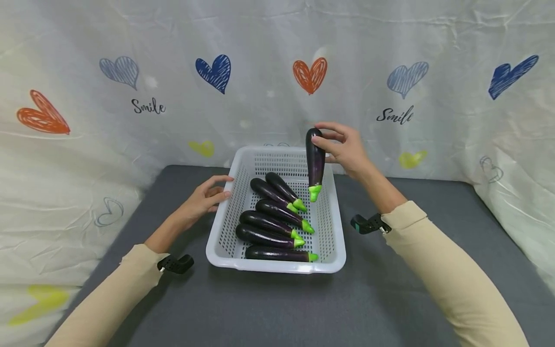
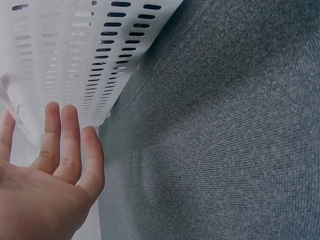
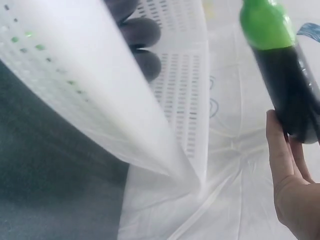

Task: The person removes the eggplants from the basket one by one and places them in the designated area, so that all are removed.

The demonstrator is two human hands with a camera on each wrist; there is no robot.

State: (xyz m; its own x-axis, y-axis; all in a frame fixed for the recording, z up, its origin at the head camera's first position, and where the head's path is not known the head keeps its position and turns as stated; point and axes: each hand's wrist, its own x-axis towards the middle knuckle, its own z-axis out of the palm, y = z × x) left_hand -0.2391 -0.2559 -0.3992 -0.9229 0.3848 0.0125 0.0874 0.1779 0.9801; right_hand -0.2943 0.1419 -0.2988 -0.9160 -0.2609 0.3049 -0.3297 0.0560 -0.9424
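Observation:
A dark purple eggplant (image 1: 315,161) with a bright green stem end hangs stem-down over the basket's far right part. My right hand (image 1: 347,147) pinches it near its rounded upper end, between thumb and fingers. Below it stands a white slotted plastic basket (image 1: 276,265), where several more eggplants (image 1: 265,221) lie, their green ends toward the right. At the basket's left rim, my left hand (image 1: 201,200) holds the edge, fingers on both sides of it. The left wrist view shows three fingers (image 2: 70,140) on the outside, beneath the rim.
The basket rests on a dark grey cloth-covered table (image 1: 277,308). Behind it hangs a pale curtain (image 1: 264,111) printed with hearts and the word Smile. Black bands (image 1: 368,224) sit on both wrists over beige sleeves.

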